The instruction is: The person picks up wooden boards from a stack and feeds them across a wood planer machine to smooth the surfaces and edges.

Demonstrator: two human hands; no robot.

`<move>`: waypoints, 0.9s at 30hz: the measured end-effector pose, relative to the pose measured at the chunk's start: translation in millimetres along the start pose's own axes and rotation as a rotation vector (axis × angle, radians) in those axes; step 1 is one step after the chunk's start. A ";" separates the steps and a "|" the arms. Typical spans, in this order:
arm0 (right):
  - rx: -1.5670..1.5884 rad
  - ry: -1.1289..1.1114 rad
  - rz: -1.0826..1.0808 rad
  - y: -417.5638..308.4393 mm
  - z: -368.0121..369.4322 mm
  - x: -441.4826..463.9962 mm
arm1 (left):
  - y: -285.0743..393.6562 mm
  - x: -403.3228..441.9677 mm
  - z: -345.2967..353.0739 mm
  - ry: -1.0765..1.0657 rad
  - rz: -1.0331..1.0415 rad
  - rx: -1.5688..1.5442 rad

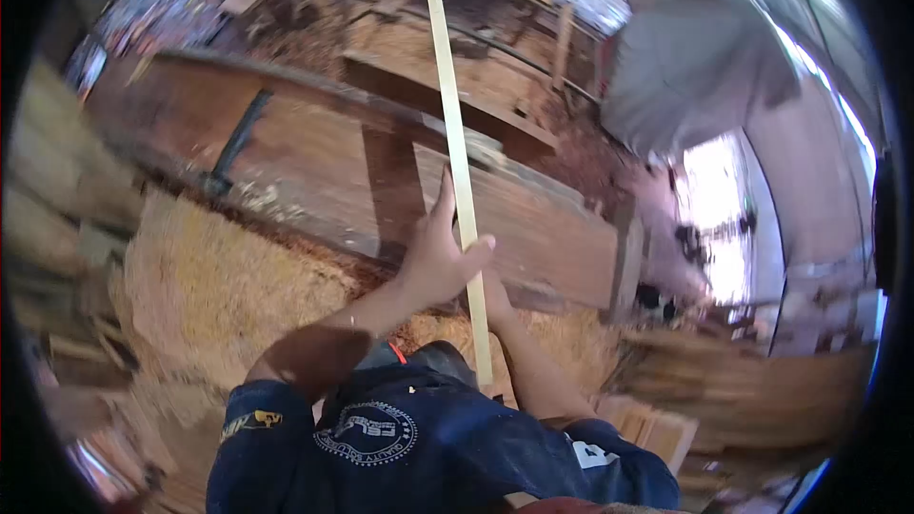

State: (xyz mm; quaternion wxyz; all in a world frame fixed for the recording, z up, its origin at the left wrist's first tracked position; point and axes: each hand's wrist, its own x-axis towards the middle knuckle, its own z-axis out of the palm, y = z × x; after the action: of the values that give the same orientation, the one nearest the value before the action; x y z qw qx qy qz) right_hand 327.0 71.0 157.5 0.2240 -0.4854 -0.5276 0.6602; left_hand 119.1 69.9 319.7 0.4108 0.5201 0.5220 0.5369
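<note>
A long, pale wooden strip (pixel 452 114) runs from the top of the view down to my chest, tilted slightly. My left hand (pixel 436 262) grips it near its lower part, thumb across the front and index finger stretched up along its side. Behind the strip and lower down is my right hand (pixel 493 303), largely hidden by the strip and my left hand, so its fingers do not show. Beyond my hands lies a broad reddish-brown workbench (pixel 533 233) with wood shavings on it. A dark metal clamp-like bar (pixel 240 138) lies across its left part.
A dark wooden beam (pixel 514 133) lies behind the bench top. Sawdust (pixel 219 286) covers the ground on my side. Grey cloth (pixel 700 76) hangs at the upper right, and stacked boards (pixel 657 424) stand low on the right. Much of the surroundings is blurred.
</note>
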 end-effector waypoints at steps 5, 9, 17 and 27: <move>0.094 0.224 -0.095 2.5 -104.6 -110.0 | 43.9 -83.9 161.1 -0.389 0.117 0.001; 0.118 0.619 -0.208 7.3 -181.0 -208.5 | 36.5 -132.5 238.6 -0.695 0.025 0.105; 0.174 1.283 -0.459 17.4 -244.4 -375.9 | 39.2 -97.3 329.0 -1.097 -0.271 -0.162; 1.096 1.924 -0.213 23.7 -314.5 -490.6 | -10.3 -35.4 438.6 -1.257 -0.225 0.021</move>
State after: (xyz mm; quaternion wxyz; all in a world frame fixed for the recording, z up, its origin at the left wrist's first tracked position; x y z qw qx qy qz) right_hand 818.2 -182.9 343.0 0.7794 -0.5826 0.1902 0.1297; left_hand 555.5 94.7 267.2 0.6873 0.6819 0.2379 0.0778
